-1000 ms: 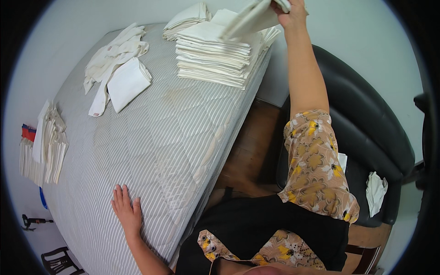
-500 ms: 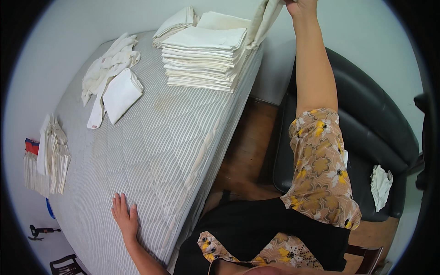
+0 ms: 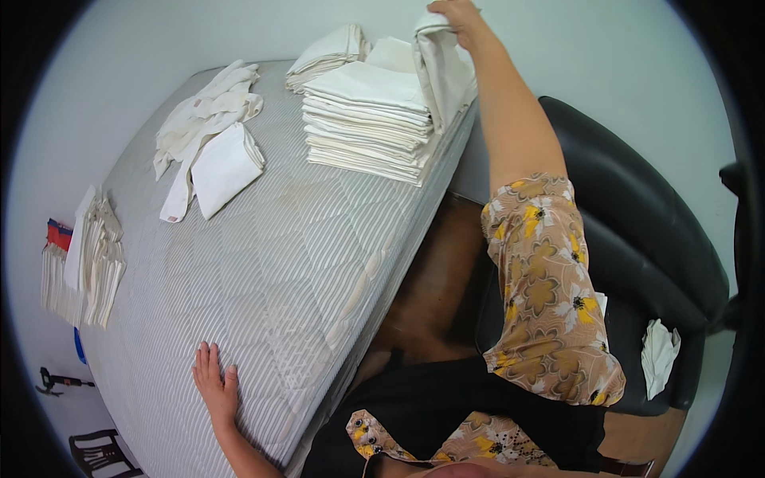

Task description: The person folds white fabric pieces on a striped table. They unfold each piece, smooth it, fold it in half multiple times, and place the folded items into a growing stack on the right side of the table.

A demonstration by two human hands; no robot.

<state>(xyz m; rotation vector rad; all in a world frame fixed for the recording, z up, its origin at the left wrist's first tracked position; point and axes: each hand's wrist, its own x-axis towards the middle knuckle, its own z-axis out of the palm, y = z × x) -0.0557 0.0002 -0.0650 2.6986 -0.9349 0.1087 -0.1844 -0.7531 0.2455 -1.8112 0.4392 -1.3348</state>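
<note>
Stretched far forward, my right hand [image 3: 458, 20] is closed on the top of a folded white cloth [image 3: 437, 68], which hangs down beside the right end of a tall stack of folded white cloths [image 3: 362, 119]. My left hand [image 3: 213, 381] lies flat on the striped mattress [image 3: 263, 271] near its right-hand side, fingers stretched out and holding nothing. Behind the tall stack stands a smaller pile of folded cloths [image 3: 327, 56]. To its left are a folded white cloth [image 3: 229, 169] and a crumpled white cloth [image 3: 209, 107].
At the far left edge are upright folded cloths [image 3: 100, 259] with a red and blue piece [image 3: 58, 233]. A black sofa [image 3: 629, 215] with a crumpled cloth [image 3: 660, 358] stands at the right, past a strip of wooden floor [image 3: 434, 271]. A chair [image 3: 103, 454] is at lower left.
My right hand has moved left and closer, bringing the white cloth to the right end of the tall stack. The view has shifted slightly. My left hand stays flat on the mattress.
</note>
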